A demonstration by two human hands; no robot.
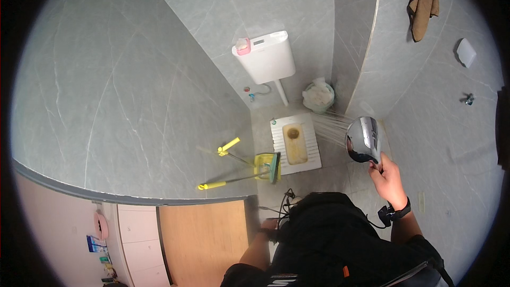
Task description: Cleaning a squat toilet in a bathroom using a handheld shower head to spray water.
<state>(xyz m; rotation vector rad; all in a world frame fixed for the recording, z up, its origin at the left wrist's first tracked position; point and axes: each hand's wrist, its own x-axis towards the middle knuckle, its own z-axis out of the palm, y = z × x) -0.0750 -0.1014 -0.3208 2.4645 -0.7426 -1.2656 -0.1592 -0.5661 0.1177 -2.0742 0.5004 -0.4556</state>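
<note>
My right hand (388, 179) is closed around the handle of a chrome shower head (363, 138). Water jets spray from its face to the left, toward the squat toilet (314, 139) and the bin beyond it. The toilet pan is white with ribbed foot areas and a yellow-brown stained bowl. My left hand (269, 224) is low beside my body, near some black cables (285, 204); its fingers are mostly hidden, so I cannot tell what it holds.
A yellow dustpan (261, 160) and a green broom head (274, 168) lean left of the toilet. Behind are a white cistern (269, 61) carrying a pink box (243, 47), and a lined waste bin (318, 97). A brown towel (424, 8) hangs at right. White drawers (141, 239) stand beyond the doorway.
</note>
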